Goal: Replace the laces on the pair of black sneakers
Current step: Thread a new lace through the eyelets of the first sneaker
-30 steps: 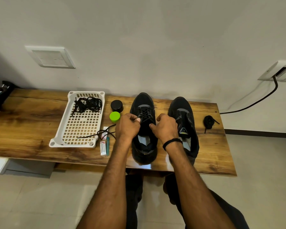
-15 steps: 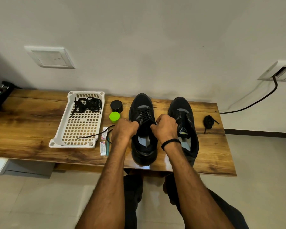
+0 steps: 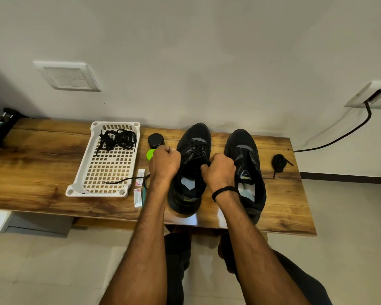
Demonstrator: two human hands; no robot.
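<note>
Worktop: a wooden worktop (image 3: 42, 172) set against the wall carries everything, which keeps it all within reach of the person seated at its front edge.
Tray: a white perforated tray (image 3: 81, 160) sits left of centre, running from the back edge toward the front. It holds a tangle of black laces (image 3: 118, 139) at its back end, probably so they stay together.
Laced sneaker: the laced sneaker (image 3: 194, 137) stands near the middle, toe to the back edge and heel to the front. Its long axis runs front to back, the heel swung slightly left (that turns the open throat toward the person).
Second sneaker: the second sneaker (image 3: 242, 146) stands just beside it on the right and points the same way. No lace shows in it, so it seems to be waiting its turn.
Left hand: the left hand (image 3: 164, 164) is curled into a fist at the laced sneaker's left side. It probably grips a lace end, though the strand inside it is hidden.
Right hand: the right hand (image 3: 220, 170) has fingers curled, pinching the crossed lace (image 3: 197, 150) at the upper eyelets, seemingly to draw it tight.
Loose lace end: a loose lace end (image 3: 123, 180) trails across the tray's front corner toward the left wrist.
Coiled lace: a coiled lace (image 3: 278, 161) lies near the right edge, set well apart.
Small items: a black jar (image 3: 156, 139) and a green lid (image 3: 150, 154) lie between the tray and the laced sneaker.
</note>
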